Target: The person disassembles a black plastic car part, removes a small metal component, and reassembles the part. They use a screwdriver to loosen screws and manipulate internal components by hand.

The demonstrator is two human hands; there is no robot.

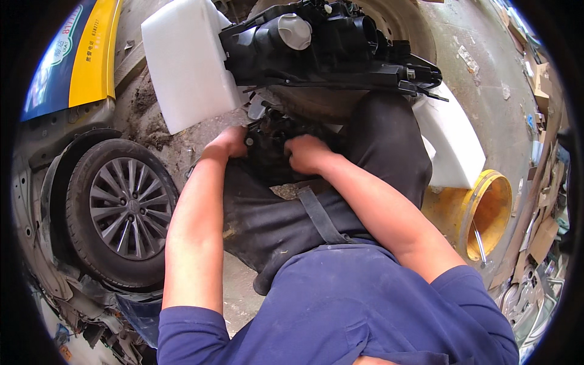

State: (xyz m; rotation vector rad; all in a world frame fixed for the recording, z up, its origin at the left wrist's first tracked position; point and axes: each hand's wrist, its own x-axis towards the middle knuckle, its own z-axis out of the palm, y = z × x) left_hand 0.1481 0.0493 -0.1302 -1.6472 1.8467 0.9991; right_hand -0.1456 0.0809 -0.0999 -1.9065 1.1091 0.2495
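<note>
"So, what's between the hands?"

"A dark, knobbly part [271, 135], uneven in outline, low between the knees. The left hand [231, 142] is bent at its left edge, fingers mostly hidden, so I can't tell how it grips. The right hand [309, 153] has curled fingers at the other side; whether they pinch anything, I can't tell."

"And just beyond?"

"A glossy black plastic housing [359, 61], all ribs and angles, with a round pale cap [294, 31]. Its left end meets a matte white foam block [188, 64]; another foam piece [453, 143] slopes away at right."

"Around the sides?"

"Left, a rubber tyre [85, 222] around slim metal spokes [131, 207]. Right, a scuffed yellow cylinder [447, 213], open-mouthed, with a thin shiny rod [479, 241] inside."
</note>
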